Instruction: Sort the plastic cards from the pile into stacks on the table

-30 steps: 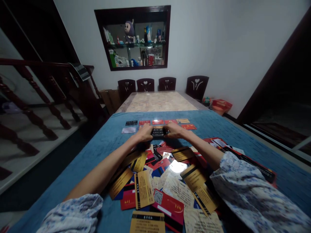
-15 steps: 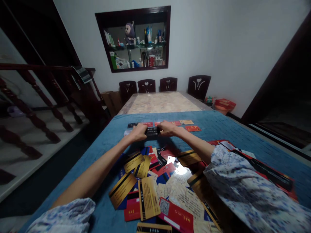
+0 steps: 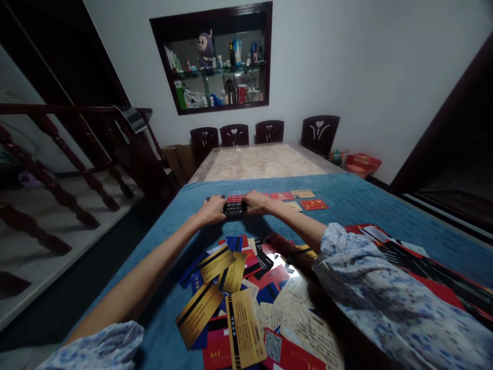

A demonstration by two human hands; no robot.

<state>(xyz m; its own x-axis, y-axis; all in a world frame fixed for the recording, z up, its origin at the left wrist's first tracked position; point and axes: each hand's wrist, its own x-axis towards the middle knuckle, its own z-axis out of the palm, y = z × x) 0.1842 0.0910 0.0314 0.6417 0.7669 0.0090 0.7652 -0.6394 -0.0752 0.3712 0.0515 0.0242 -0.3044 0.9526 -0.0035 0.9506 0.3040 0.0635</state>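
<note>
A black card with white print (image 3: 234, 207) lies between my two hands, just in front of a row of cards. My left hand (image 3: 214, 209) grips its left end and my right hand (image 3: 257, 203) its right end, fingers closed at the edges. Behind it in the row show a red card (image 3: 235, 198), another red card (image 3: 282, 196) and a gold card (image 3: 303, 193). Right of my right wrist lie a pale card (image 3: 294, 206) and a red card with gold print (image 3: 315, 204). My hands hide other parts of both rows.
Below my forearms is a loose heap of cards, including a gold card (image 3: 245, 329) and a red card with a square code (image 3: 295, 354). More red and black items (image 3: 418, 262) lie by my right sleeve. Blue cloth (image 3: 162, 257) covers the near table; chairs (image 3: 319, 134) stand beyond.
Both hands have moved a little left along the row with the black card between them. My left hand now covers the whitish card seen beside it before. The view has shifted slightly.
</note>
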